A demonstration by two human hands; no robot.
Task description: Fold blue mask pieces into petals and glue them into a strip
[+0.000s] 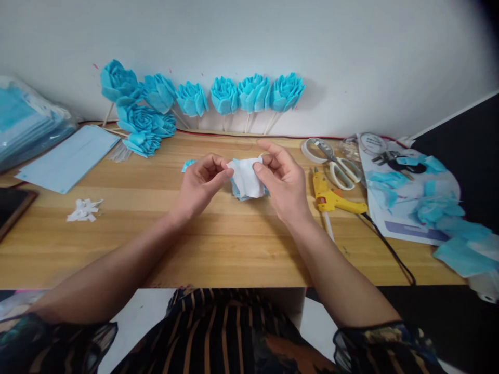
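Note:
Between both hands, a small white fabric piece [248,178] is held just over the middle of the wooden table. My left hand [205,182] pinches its left edge between thumb and fingertips. On the other side, my right hand [284,179] grips the upper right edge, thumb in front and index finger raised. Beneath the white piece, a stack of blue fabric pieces [242,196] shows at its lower edge; the hands and white piece cover most of it. A small blue scrap [188,165] lies behind my left hand.
Blue fabric flowers on sticks [224,96] lean along the wall. At right are a yellow hot glue gun [327,197], scissors [343,169], a tape roll [314,150] and blue scraps [436,205]. At left lie white scraps [84,210], flat pale-blue sheets [70,158] and a phone [13,208].

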